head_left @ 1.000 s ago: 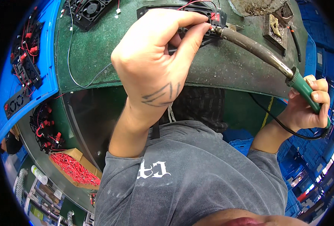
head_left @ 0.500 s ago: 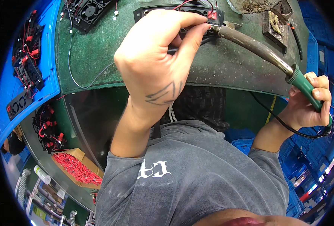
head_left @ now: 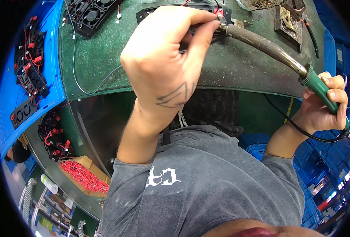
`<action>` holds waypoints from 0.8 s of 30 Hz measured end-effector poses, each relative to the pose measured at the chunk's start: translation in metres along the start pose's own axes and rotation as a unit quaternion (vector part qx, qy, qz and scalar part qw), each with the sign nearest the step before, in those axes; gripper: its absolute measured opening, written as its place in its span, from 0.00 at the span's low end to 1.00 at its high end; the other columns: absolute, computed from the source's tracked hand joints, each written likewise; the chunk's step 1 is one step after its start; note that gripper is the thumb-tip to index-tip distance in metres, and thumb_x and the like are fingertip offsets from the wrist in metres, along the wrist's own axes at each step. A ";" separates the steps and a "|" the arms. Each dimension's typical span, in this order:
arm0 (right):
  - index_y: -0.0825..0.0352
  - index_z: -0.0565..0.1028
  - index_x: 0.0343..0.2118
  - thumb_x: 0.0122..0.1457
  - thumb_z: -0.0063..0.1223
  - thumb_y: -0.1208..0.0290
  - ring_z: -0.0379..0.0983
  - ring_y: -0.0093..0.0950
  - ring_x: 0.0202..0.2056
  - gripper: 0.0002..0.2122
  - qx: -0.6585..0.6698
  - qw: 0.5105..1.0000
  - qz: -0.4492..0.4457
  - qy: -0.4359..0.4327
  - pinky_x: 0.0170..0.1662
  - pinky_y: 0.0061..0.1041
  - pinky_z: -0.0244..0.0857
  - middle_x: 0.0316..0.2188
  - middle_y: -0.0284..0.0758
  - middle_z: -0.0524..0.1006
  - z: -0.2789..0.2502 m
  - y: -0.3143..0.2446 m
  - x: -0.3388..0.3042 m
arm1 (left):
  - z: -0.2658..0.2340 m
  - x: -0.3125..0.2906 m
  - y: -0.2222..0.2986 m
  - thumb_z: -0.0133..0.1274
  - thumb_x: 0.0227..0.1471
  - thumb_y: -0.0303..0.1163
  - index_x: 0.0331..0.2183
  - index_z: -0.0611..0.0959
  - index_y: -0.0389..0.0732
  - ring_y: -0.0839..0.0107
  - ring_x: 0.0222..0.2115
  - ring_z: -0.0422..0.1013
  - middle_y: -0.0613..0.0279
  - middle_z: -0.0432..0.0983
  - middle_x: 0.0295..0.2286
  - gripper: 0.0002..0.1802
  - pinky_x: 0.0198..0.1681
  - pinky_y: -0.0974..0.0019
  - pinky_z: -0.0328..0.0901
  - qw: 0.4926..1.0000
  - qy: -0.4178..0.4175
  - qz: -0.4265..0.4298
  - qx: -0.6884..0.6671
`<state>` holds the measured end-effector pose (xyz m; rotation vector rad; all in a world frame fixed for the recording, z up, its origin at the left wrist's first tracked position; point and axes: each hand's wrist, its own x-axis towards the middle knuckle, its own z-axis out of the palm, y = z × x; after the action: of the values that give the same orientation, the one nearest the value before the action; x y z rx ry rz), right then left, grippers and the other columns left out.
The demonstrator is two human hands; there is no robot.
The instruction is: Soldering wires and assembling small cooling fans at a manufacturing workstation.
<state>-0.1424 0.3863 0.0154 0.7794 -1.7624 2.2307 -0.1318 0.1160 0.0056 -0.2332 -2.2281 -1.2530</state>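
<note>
My right hand [head_left: 321, 102] grips a soldering iron [head_left: 313, 81] by its green handle, and the long metal shaft slants up to the left. The iron's tip meets a small metal part beside my left fingertips, at the right end of a black fan panel [head_left: 145, 14]. My left hand [head_left: 167, 51] is closed, thumb and forefinger pinched together at that spot; what they hold is too small to make out. A red part [head_left: 221, 15] and thin red wires show just above the fingers. Most of the panel is hidden behind my left hand.
On the green bench [head_left: 96, 63] lie another black fan unit [head_left: 92, 16], a grey cable and a metal tray [head_left: 287, 25]. A blue bin [head_left: 54, 85] with fan assemblies stands left. Below it sits a cardboard box [head_left: 84, 161] of red parts. A black-and-orange tool [head_left: 310, 37] lies at right.
The view has shifted slightly. Both hands keep nearly the same pose, and the iron's tip remains beside my left fingertips.
</note>
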 end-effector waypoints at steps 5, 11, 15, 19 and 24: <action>0.69 0.74 0.29 0.57 0.28 0.57 0.69 0.35 0.21 0.22 -0.001 1.000 0.005 0.018 0.15 0.24 0.67 0.31 0.44 0.69 -0.002 0.003 -0.003 | -0.001 0.000 0.000 0.59 0.42 0.21 0.28 0.82 0.34 0.84 0.22 0.67 0.68 0.74 0.22 0.06 0.25 0.82 0.60 0.999 -0.004 -0.045 -0.016; 0.66 0.75 0.28 0.55 0.32 0.57 0.63 0.32 0.26 0.20 -0.004 0.999 0.033 0.038 0.16 0.20 0.61 0.30 0.39 0.69 -0.002 0.004 -0.007 | 0.000 0.001 0.002 0.59 0.42 0.21 0.28 0.82 0.35 0.84 0.22 0.67 0.68 0.74 0.22 0.06 0.26 0.82 0.60 0.999 -0.009 -0.045 -0.006; 0.69 0.74 0.28 0.56 0.29 0.57 0.69 0.34 0.20 0.22 0.014 0.999 0.007 0.050 0.14 0.23 0.66 0.30 0.44 0.69 -0.003 0.008 -0.008 | 0.000 0.001 0.003 0.59 0.42 0.20 0.28 0.82 0.34 0.84 0.23 0.68 0.67 0.74 0.23 0.06 0.27 0.82 0.61 0.999 -0.014 -0.034 0.009; 0.69 0.74 0.27 0.56 0.30 0.57 0.69 0.34 0.21 0.21 0.030 0.998 0.021 0.058 0.14 0.23 0.65 0.29 0.43 0.70 -0.007 0.008 -0.011 | 0.001 0.003 0.001 0.59 0.41 0.19 0.28 0.81 0.34 0.82 0.23 0.69 0.66 0.75 0.23 0.06 0.28 0.81 0.62 1.000 -0.023 -0.016 -0.008; 0.68 0.74 0.25 0.54 0.32 0.56 0.70 0.36 0.28 0.21 0.048 0.992 0.035 0.111 0.13 0.23 0.65 0.28 0.42 0.70 -0.011 0.009 -0.015 | 0.002 0.003 -0.004 0.59 0.41 0.18 0.28 0.81 0.34 0.82 0.24 0.69 0.66 0.75 0.24 0.07 0.28 0.81 0.62 0.999 -0.026 0.033 -0.013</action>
<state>-0.1370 0.3970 -0.0012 0.4702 -1.6112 2.3573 -0.1369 0.1149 0.0039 -0.3494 -2.2298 -1.2553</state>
